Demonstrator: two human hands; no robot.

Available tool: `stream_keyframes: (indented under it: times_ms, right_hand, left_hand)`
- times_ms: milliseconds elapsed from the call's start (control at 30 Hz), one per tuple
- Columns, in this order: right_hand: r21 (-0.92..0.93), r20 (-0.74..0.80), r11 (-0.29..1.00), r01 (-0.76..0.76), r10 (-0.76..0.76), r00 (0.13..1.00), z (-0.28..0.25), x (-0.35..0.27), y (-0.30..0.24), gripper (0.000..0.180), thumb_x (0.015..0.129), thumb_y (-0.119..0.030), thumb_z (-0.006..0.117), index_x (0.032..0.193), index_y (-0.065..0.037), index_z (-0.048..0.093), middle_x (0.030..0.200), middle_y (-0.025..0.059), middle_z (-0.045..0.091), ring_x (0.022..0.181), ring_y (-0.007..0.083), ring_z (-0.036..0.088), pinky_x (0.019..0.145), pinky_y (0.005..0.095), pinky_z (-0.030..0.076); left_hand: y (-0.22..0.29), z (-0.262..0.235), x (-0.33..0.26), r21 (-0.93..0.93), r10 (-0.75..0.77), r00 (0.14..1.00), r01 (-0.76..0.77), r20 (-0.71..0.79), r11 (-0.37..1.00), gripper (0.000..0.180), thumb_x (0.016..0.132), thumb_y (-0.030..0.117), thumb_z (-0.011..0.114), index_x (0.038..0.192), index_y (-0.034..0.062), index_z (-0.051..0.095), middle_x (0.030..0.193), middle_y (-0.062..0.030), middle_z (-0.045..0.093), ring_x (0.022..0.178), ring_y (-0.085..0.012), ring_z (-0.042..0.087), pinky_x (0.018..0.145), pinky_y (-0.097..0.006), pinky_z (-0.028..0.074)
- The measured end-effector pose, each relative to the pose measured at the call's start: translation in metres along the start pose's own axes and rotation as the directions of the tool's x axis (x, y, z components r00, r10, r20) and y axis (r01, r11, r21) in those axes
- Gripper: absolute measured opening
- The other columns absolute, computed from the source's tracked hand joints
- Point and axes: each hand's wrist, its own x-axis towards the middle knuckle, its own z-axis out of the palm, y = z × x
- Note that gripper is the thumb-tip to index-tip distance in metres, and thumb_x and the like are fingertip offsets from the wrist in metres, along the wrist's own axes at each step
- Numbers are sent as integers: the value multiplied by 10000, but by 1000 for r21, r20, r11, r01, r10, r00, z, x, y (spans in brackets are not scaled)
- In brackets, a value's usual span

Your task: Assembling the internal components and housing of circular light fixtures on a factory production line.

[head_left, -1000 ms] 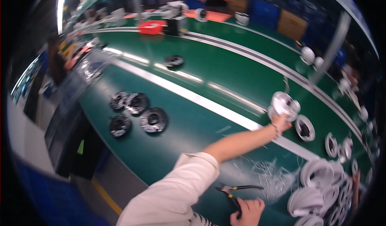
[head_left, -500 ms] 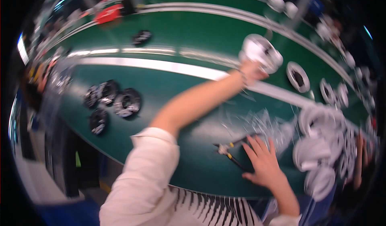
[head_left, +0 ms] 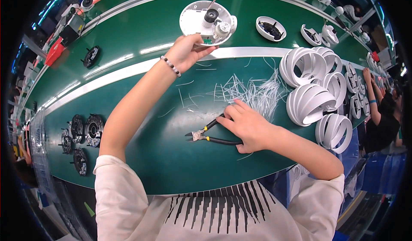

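My left hand [head_left: 189,51] pinches the near edge of a round white plastic housing [head_left: 193,23], with thumb and fingers closed on its rim. The housing is held over the far green strip, its inside showing a black lens, a white round part and a bit of green board. Thin wires rise from it. Lower right, my right hand [head_left: 249,127] has its fingers curled round the black handles of diagonal cutters [head_left: 198,135]. The jaws point left, parted, over the green table. Just beyond that hand lies a heap of clear-white cut strips [head_left: 257,91].
Stacked white rings [head_left: 307,101] stand at the right. Round black parts [head_left: 93,129] sit at the left, another black disc [head_left: 91,56] farther off. White dish-shaped housings [head_left: 271,28] rest on the far strip. At far right is another person's arm [head_left: 374,99].
The view has swung to the right. My left hand has carried the white housing leftward, away from the white dish. My right hand has gone from spread fingers to gripping the cutters.
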Motion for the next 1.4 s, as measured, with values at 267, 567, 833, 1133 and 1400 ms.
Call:
stream_keyframes:
  times_ms: [267, 567, 833, 1133, 1400]
  right_hand:
    - [-61, -57, 997, -37, 33, 998, 2, -5, -9, 558, 460, -52, 612, 1003, 4, 499, 943, 124, 436, 877, 280, 437, 783, 362, 353]
    - [-350, -761, 894, -281, -96, 642, -73, -46, -6, 376, 503, -33, 587, 878, -19, 565, 850, 105, 505, 724, 251, 498, 626, 361, 385]
    - [-468, -743, 701, -539, 19, 669, -108, -23, 4, 484, 477, -60, 678, 940, -15, 546, 896, 88, 522, 800, 255, 484, 696, 346, 364]
    - [-483, -748, 611, -628, 86, 659, -104, -17, 12, 460, 466, -122, 704, 880, -27, 526, 817, 70, 477, 779, 223, 448, 664, 333, 342]
    - [-505, -728, 578, -641, 114, 676, -104, -20, 18, 427, 466, -140, 707, 835, -37, 520, 772, 73, 452, 744, 226, 434, 637, 328, 334]
  left_hand:
    - [5, 6, -16, 33, -8, 999, 7, 34, 999, 260, 736, -38, 416, 966, -157, 389, 995, -219, 471, 900, -268, 537, 754, -302, 516]
    - [4, -14, -51, 278, -25, 988, -18, 150, 960, 498, 729, -44, 387, 1208, 23, 268, 1139, -142, 439, 965, -254, 544, 786, -351, 515]
    - [-7, 16, -71, 325, -85, 967, 2, 242, 946, 587, 724, -63, 373, 1267, 29, 170, 1172, -151, 390, 983, -260, 529, 746, -328, 540]
    - [-8, 29, -73, 355, -116, 966, 26, 233, 935, 600, 735, -44, 373, 1283, 51, 148, 1196, -134, 379, 1000, -243, 522, 775, -329, 525]
    - [-16, 34, -65, 421, -143, 960, 30, 239, 906, 599, 740, -33, 376, 1280, 45, 130, 1190, -159, 376, 1013, -260, 513, 774, -346, 521]
